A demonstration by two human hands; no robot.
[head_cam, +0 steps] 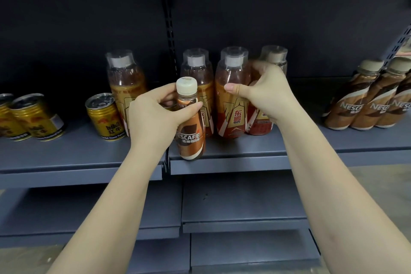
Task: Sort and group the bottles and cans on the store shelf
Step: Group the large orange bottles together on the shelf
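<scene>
My left hand grips a brown Nescafe bottle with a cream cap, upright at the front edge of the dark shelf. My right hand curls around an orange-red drink bottle at the right end of a row of amber energy-drink bottles. Two more amber bottles stand behind my left hand. Gold Red Bull cans sit to the left. A group of three Nescafe bottles stands at the far right.
Two more gold cans stand at the far left of the shelf. A slotted upright divides the dark back panel. Lower shelves lie below. Bare shelf shows between my right hand and the Nescafe group.
</scene>
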